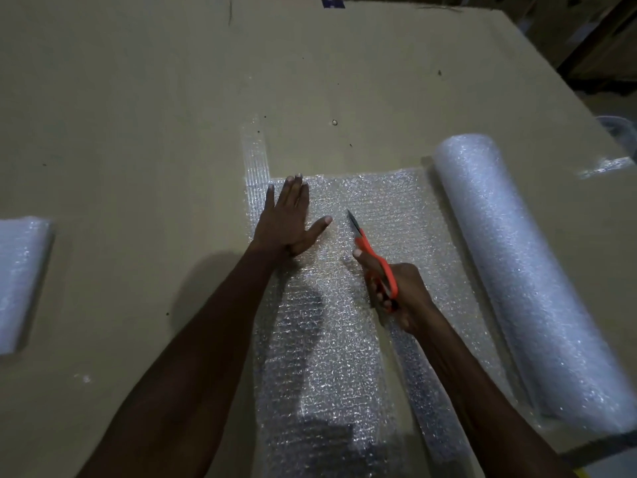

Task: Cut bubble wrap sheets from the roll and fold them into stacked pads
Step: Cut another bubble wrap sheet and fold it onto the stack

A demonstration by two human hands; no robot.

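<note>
Cutting the bubble wrap sheet [348, 305]

The left hand [287, 224] presses flat with straight fingers on the sheet beside the roll [517, 270]; the right hand [401, 291] grasps orange scissors [374, 258], blades seemingly closed.

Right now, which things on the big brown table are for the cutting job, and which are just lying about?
For the job:
- orange-handled scissors, gripped by the right hand
- unrolled clear bubble wrap sheet, pressed flat by the left hand
- fat white bubble wrap roll
- folded bubble wrap pad, far left

Lying about:
- narrow bubble wrap strip
- small scrap, far right
</note>
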